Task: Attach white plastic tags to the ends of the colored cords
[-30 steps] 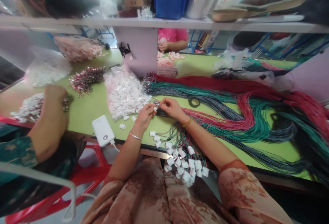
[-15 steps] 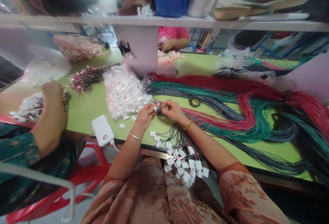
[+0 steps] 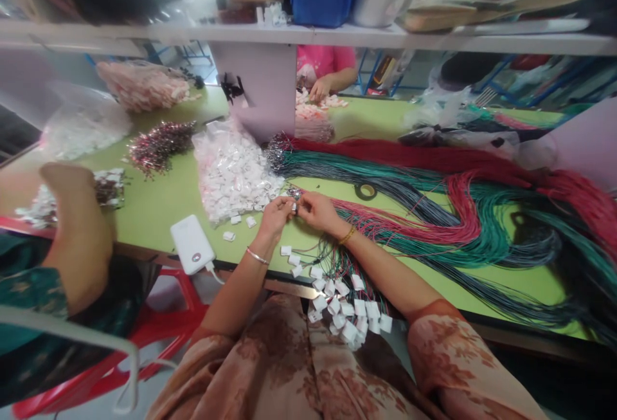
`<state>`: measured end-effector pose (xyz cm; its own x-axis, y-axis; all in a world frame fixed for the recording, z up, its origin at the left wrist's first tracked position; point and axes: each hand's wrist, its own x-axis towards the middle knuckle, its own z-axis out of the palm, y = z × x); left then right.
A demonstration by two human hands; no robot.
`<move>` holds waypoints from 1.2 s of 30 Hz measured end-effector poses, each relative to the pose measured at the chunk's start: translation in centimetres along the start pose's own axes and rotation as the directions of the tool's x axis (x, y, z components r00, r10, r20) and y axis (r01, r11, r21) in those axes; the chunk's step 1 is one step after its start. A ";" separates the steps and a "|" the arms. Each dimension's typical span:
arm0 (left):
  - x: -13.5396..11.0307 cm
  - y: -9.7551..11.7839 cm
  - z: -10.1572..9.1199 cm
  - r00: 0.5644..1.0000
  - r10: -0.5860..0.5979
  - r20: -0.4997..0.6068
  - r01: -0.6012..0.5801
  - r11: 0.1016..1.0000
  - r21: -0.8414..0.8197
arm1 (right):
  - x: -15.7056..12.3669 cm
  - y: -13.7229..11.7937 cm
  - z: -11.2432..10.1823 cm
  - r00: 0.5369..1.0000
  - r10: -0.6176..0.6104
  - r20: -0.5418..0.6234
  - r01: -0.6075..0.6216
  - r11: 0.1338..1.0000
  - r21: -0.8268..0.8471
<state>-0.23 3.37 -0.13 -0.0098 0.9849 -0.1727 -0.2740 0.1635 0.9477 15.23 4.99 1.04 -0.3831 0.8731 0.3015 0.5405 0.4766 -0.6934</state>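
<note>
My left hand (image 3: 276,217) pinches a small white connector housing (image 3: 294,206) between thumb and fingers. Touching it from the right, my right hand (image 3: 318,211) has its fingertips closed, apparently on a thin wire end that is mostly hidden. Just behind my fingers lie the metal-tipped ends of a wire bundle (image 3: 347,206), whose red, green and dark strands run off to the right. Left of my hands sits a clear bag of white connector housings (image 3: 234,172), with a few loose housings (image 3: 229,236) before it. Wires with white connectors fitted (image 3: 347,309) hang over the table's front edge.
A white power bank (image 3: 193,244) with a cable lies at the front left. A roll of black tape (image 3: 365,191) is behind the wires. At left, a co-worker's arm (image 3: 81,233) rests by white connectors; another person's hand (image 3: 320,88) works across the table. A shelf (image 3: 308,35) spans above.
My hands have come closer together at the white housing, the right one shifting slightly left. The left co-worker's arm moved left, and the hand across the table reached down to the pieces there.
</note>
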 end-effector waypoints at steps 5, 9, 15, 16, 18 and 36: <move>0.1 0.2 -0.3 1.000 -0.002 -0.030 0.001 1.000 -0.018 | 4.0 1.9 -0.1 0.992 0.127 -0.001 -0.127 0.992 0.025; -0.2 0.7 -0.2 1.000 -0.017 -0.014 0.017 1.000 -0.026 | 7.3 3.4 0.9 0.945 0.327 -0.011 -0.323 0.925 -0.199; -0.5 1.0 -0.2 1.000 -0.001 0.015 0.002 0.999 -0.040 | 7.4 3.4 0.7 0.963 0.233 -0.136 -0.233 0.972 0.012; -0.5 1.0 -0.1 1.000 0.000 0.025 0.001 0.999 -0.050 | 6.9 3.2 0.2 0.963 0.215 -0.163 -0.201 0.975 0.099; -0.6 1.0 -0.1 0.999 -0.005 0.049 0.009 0.997 -0.079 | 5.4 2.4 -0.9 0.967 0.204 -0.155 -0.156 0.949 0.273; -0.3 0.7 -0.1 0.989 -0.006 0.150 0.040 0.975 -0.220 | -0.4 -1.0 -2.5 0.998 0.039 -0.055 -0.011 0.902 0.431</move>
<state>-0.54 3.19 0.56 0.1363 0.9812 -0.1364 -0.4793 0.1858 0.8578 16.66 4.42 3.27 -0.3205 0.8951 0.3099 0.1689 0.3759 -0.9112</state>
